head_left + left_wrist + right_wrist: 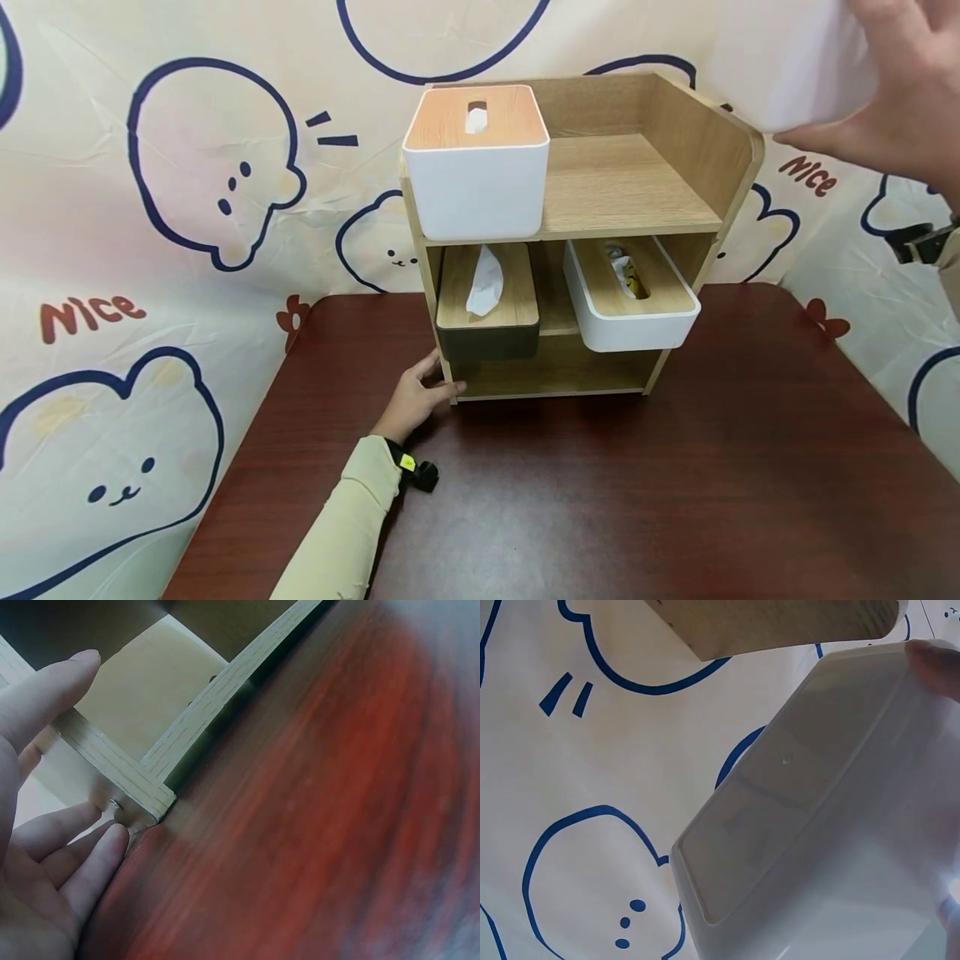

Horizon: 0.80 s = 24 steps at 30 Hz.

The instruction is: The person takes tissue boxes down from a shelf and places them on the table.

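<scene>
"What are the right hand [911, 96] fingers doing?"

"Gripping a white plastic box [802, 71], thumb on its right, lower edge. Only part of the hand shows in the head view. The wrist view has the box tilted, its underside showing."

"And the left hand [420, 396]?"

"Pinching the left side panel of a wooden shelf unit [615, 179] low down at the near corner: thumb over the front edge, the other fingers along the outside."

"So where's the box from there?"

"Well apart from the left hand, up at the far right, by the unit's right side."

"What's on the unit?"

"A white wood-lidded tissue box [480, 193] on the left of the top. Below it, a dark tissue box [487, 342]; to the right, another white tissue box [637, 329], both jutting out toward the near side."

"Underneath?"

"A dark red-brown counter [555, 500]."
</scene>
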Motion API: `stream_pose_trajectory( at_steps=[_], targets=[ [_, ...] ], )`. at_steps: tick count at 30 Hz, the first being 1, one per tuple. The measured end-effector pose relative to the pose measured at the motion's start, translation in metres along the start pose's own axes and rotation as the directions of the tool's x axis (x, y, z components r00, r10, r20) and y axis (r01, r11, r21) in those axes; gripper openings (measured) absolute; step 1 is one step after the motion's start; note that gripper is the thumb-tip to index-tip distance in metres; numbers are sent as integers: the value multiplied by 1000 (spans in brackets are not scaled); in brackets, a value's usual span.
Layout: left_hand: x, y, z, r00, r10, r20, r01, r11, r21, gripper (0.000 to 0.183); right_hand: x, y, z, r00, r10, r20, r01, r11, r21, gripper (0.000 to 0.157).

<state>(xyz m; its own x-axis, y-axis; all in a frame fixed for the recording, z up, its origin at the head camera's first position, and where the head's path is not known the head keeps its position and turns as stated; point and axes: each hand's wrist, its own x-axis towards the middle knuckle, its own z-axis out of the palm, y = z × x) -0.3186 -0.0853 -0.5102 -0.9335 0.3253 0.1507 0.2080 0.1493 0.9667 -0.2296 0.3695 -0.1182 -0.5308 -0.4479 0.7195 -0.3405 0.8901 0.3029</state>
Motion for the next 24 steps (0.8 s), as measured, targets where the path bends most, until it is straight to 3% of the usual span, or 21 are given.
stream_pose_trajectory(
  at_steps=[7, 11, 14, 20, 24],
  targets=[
    [1, -1, 0, 1000, 5, -4, -5, 1000, -9, 76, -2, 3, -2, 999, 20, 34, -20, 1000, 4, 88],
    [0, -1, 0, 1000, 11, -1, -11, 1000, -12, 75, -5, 5, -2, 999, 20, 44, -21, 1000, 23, 101],
    [0, -1, 0, 1000, 8, -4, -8, 1000, -5, 76, -7, 6, -1, 999, 1, 42, -2, 1000, 29, 88],
    [0, 0, -1, 1000, 5, -10, -5, 1000, 0, 77, -10, 12, 2, 999, -48, 10, 47, 998, 42, 85],
    [-1, 0, -1, 1000, 1, -11, -1, 1000, -1, 77, -12, 14, 5, 998, -59, -6, 60, 996, 62, 100]
  ],
)
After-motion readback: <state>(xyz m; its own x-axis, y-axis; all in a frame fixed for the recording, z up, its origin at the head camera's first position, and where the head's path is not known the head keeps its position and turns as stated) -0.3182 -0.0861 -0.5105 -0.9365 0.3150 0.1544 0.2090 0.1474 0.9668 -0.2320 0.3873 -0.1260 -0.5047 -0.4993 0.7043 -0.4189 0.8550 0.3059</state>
